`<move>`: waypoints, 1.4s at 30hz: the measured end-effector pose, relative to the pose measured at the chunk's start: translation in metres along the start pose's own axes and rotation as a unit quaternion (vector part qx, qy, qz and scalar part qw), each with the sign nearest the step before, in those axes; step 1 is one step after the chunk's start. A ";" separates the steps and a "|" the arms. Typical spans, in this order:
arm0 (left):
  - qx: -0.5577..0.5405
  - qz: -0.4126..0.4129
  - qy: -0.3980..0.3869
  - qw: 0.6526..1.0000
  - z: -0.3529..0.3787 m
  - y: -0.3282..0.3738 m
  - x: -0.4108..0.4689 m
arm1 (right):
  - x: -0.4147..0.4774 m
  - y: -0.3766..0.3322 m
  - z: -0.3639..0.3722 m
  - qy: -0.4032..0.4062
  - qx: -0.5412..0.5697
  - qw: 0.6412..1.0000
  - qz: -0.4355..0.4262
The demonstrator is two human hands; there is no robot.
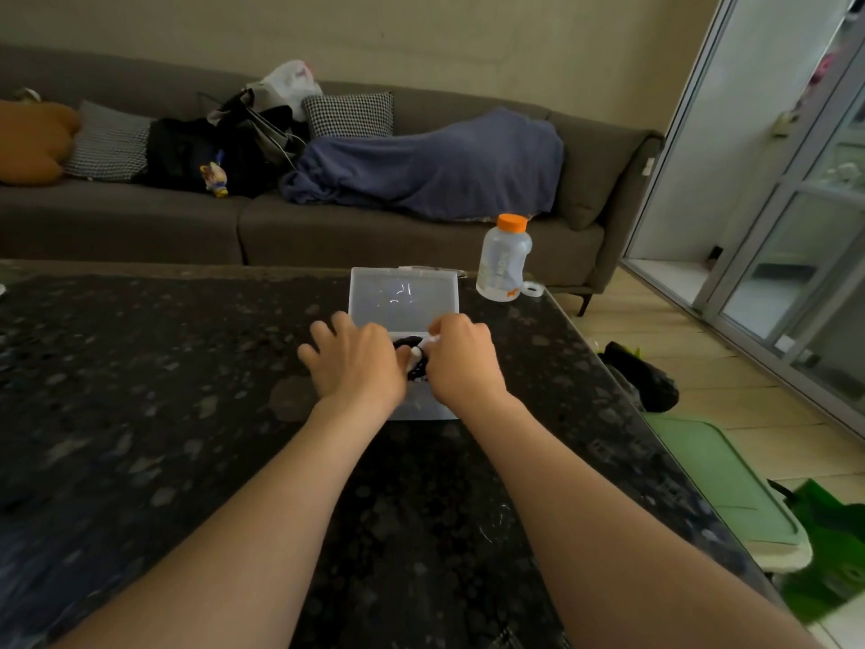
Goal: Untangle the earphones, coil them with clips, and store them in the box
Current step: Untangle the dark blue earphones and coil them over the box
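A clear plastic box (423,411) sits open on the dark stone table, its lid (403,297) folded back away from me. Inside the box lies a black coil of earphones (414,356) with a white clip on it, mostly hidden between my hands. My left hand (355,363) rests over the box's left side, fingers spread and fairly straight. My right hand (461,358) is over the box's right side with its fingers curled down onto the coil; its fingertips are hidden.
A clear bottle with an orange cap (504,260) stands to the right of the lid, a small plastic ring (532,289) beside it. The table's right edge (622,395) drops to the floor with a green lid (721,480). A sofa (187,222) runs behind the table.
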State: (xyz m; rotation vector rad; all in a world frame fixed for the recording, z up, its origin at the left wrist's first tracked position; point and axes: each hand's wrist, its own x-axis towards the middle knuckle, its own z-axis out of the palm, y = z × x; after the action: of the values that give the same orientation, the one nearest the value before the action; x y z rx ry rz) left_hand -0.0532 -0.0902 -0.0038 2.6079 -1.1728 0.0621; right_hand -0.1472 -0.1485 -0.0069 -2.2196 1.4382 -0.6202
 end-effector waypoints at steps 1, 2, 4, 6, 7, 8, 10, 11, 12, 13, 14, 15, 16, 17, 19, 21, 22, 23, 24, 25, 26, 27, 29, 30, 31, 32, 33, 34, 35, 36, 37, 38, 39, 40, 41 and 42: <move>0.008 0.001 -0.003 1.000 0.000 -0.001 0.001 | -0.002 -0.001 0.000 -0.006 -0.036 0.999 -0.011; 0.012 0.004 -0.006 1.000 -0.001 -0.003 0.003 | -0.003 -0.002 0.001 -0.005 -0.080 0.996 -0.025; 0.010 0.017 -0.008 1.000 -0.001 -0.007 0.006 | -0.003 -0.001 -0.002 0.012 -0.177 0.982 -0.064; -0.036 0.032 -0.018 0.999 -0.001 -0.011 0.008 | -0.002 0.002 -0.004 0.022 -0.191 0.979 -0.068; -0.072 0.032 -0.038 0.996 -0.002 -0.013 0.009 | -0.001 0.003 -0.006 0.022 -0.171 0.984 -0.053; -0.102 0.026 -0.064 0.992 -0.003 -0.015 0.009 | 0.002 0.005 -0.008 0.031 -0.137 0.990 -0.031; -0.141 0.015 -0.098 0.985 -0.003 -0.018 0.010 | 0.009 0.009 -0.008 0.055 -0.038 0.997 0.026; -0.172 0.008 -0.100 0.980 -0.003 -0.019 0.010 | 0.012 0.009 -0.009 0.055 0.029 0.996 0.061; -0.222 -0.005 -0.097 0.970 -0.002 -0.019 0.012 | 0.014 0.008 -0.011 0.045 0.103 0.989 0.095; -0.288 -0.020 -0.094 0.953 -0.001 -0.019 0.013 | 0.017 0.007 -0.011 0.029 0.169 0.978 0.120; -0.356 -0.031 -0.093 0.929 -0.001 -0.018 0.014 | 0.020 0.006 -0.012 0.012 0.222 0.965 0.136; -0.413 -0.039 -0.096 0.905 0.000 -0.019 0.017 | 0.021 0.004 -0.012 -0.014 0.258 0.954 0.151; -0.452 -0.045 -0.099 0.885 0.002 -0.019 0.020 | 0.023 0.002 -0.012 -0.034 0.285 0.945 0.157; -0.476 -0.052 -0.100 0.872 0.002 -0.021 0.023 | 0.026 0.003 -0.010 -0.043 0.304 0.939 0.156; -0.503 -0.074 -0.101 0.855 0.003 -0.024 0.028 | 0.031 0.008 -0.004 -0.038 0.339 0.930 0.140; -0.539 -0.092 -0.090 0.833 0.006 -0.027 0.033 | 0.034 0.013 0.001 -0.018 0.370 0.920 0.125; -0.561 -0.100 -0.078 0.818 0.010 -0.030 0.037 | 0.036 0.015 0.002 -0.002 0.389 0.916 0.101; -0.584 -0.105 -0.067 0.802 0.013 -0.031 0.040 | 0.036 0.016 0.002 0.013 0.400 0.913 0.072; -0.601 -0.111 -0.062 0.789 0.012 -0.032 0.040 | 0.034 0.014 0.000 0.029 0.405 0.913 0.045; -0.615 -0.109 -0.061 0.779 0.010 -0.033 0.037 | 0.031 0.011 -0.004 0.049 0.412 0.909 0.028; -0.625 -0.103 -0.062 0.771 0.007 -0.033 0.034 | 0.029 0.009 -0.007 0.066 0.423 0.904 0.012; -0.629 -0.097 -0.066 0.769 0.006 -0.032 0.032 | 0.027 0.009 -0.010 0.082 0.433 0.898 0.003; -0.617 -0.097 -0.070 0.777 -0.001 -0.031 0.026 | 0.022 0.009 -0.015 0.111 0.405 0.908 -0.008; -0.598 -0.098 -0.069 0.792 -0.004 -0.030 0.023 | 0.017 0.010 -0.018 0.121 0.355 0.927 -0.020; -0.571 -0.102 -0.055 0.813 -0.005 -0.030 0.021 | 0.014 0.013 -0.017 0.126 0.287 0.949 -0.034; -0.543 -0.109 -0.037 0.832 -0.006 -0.029 0.017 | 0.009 0.017 -0.015 0.117 0.217 0.968 -0.053; -0.517 -0.123 -0.039 0.846 -0.004 -0.030 0.014 | 0.004 0.020 -0.012 0.097 0.153 0.981 -0.073; -0.491 -0.131 -0.052 0.860 -0.001 -0.030 0.012 | -0.002 0.022 -0.009 0.077 0.096 0.988 -0.094; -0.470 -0.134 -0.069 0.870 0.002 -0.031 0.009 | -0.007 0.023 -0.007 0.060 0.047 0.991 -0.114; -0.452 -0.137 -0.080 0.877 0.002 -0.030 0.005 | -0.013 0.023 -0.006 0.045 -0.002 0.990 -0.131; -0.442 -0.142 -0.080 0.882 0.002 -0.028 0.001 | -0.017 0.022 -0.005 0.026 -0.041 0.988 -0.143; -0.441 -0.149 -0.073 0.882 0.002 -0.027 -0.001 | -0.020 0.022 -0.005 0.006 -0.076 0.984 -0.159; -0.442 -0.156 -0.059 0.882 0.003 -0.026 -0.002 | -0.022 0.021 -0.004 -0.009 -0.112 0.978 -0.176; -0.435 -0.163 -0.047 0.884 0.002 -0.025 -0.004 | -0.024 0.020 -0.003 -0.025 -0.145 0.971 -0.188; -0.424 -0.170 -0.037 0.889 0.000 -0.024 -0.006 | -0.024 0.020 -0.001 -0.036 -0.171 0.966 -0.190; -0.414 -0.174 -0.028 0.893 0.002 -0.023 -0.006 | -0.024 0.020 0.000 -0.047 -0.186 0.964 -0.186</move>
State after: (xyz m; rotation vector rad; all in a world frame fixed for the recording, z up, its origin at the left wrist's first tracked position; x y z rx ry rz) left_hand -0.0402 -0.0715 -0.0120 1.9898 -0.5305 -0.4816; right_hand -0.1706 -0.1342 -0.0222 -2.8105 1.1719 -0.3703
